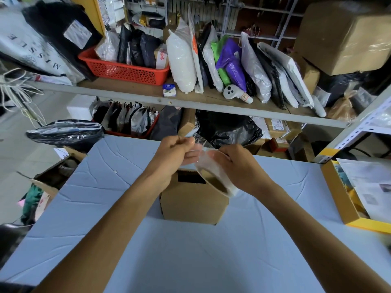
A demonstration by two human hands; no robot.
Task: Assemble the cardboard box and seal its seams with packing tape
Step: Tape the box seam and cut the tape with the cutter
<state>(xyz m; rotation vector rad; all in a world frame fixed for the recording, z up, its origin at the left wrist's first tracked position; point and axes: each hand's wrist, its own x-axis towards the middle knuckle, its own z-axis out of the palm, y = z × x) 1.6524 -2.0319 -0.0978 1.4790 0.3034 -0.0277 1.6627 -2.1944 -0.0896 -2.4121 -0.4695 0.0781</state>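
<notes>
A small brown cardboard box stands on the pale blue table, directly below both hands. My right hand grips a roll of clear packing tape held above the box's top right corner. My left hand pinches the loose end of the tape between thumb and fingers, just left of the roll. A short clear strip stretches between the two hands. The box's top is partly hidden by my hands and the roll, with a dark gap showing at its top.
A yellow-edged tray with papers lies at the table's right. A metal shelf behind the table carries a red basket, parcels and bags. Open cartons stand on the floor at the left.
</notes>
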